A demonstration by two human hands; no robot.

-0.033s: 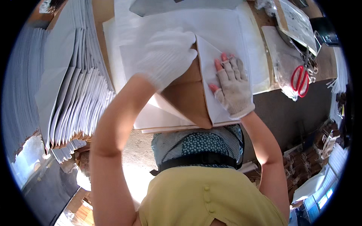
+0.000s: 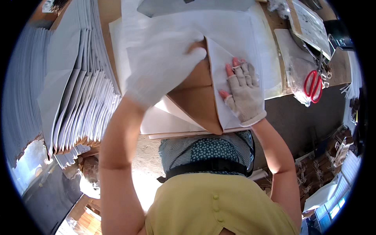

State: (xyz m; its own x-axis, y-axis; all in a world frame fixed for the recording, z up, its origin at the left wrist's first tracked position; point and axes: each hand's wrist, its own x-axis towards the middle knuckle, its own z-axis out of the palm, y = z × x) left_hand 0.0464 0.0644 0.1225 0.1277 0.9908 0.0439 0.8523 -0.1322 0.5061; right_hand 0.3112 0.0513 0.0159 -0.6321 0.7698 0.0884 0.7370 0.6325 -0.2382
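Note:
A folded white paper sleeve with a brown inside [image 2: 197, 103], looking like a paper bag, lies on a white sheet in front of me. Its brown lining shows as a pointed opening. My left hand [image 2: 162, 64], in a white knit glove and blurred by motion, lies over the left side of this opening. Its thumb and a finger are apart near the top of the fold, with brown showing between them. My right hand [image 2: 244, 90], in a beige glove with bare fingertips, rests flat on the white right-hand flap [image 2: 219, 74], fingers spread.
Stacks of folded white paper [image 2: 84, 109] stand at the left. Red-handled scissors [image 2: 313, 86] hang over the table's right edge near clear plastic and a clipboard-like board [image 2: 311, 25]. A grey sheet-like plate [image 2: 192, 7] lies at the far side. Brown bundles [image 2: 313, 172] lie at lower right.
My left hand has shifted slightly down and left, and brown now shows between its thumb and finger. My right hand stays flat on the flap.

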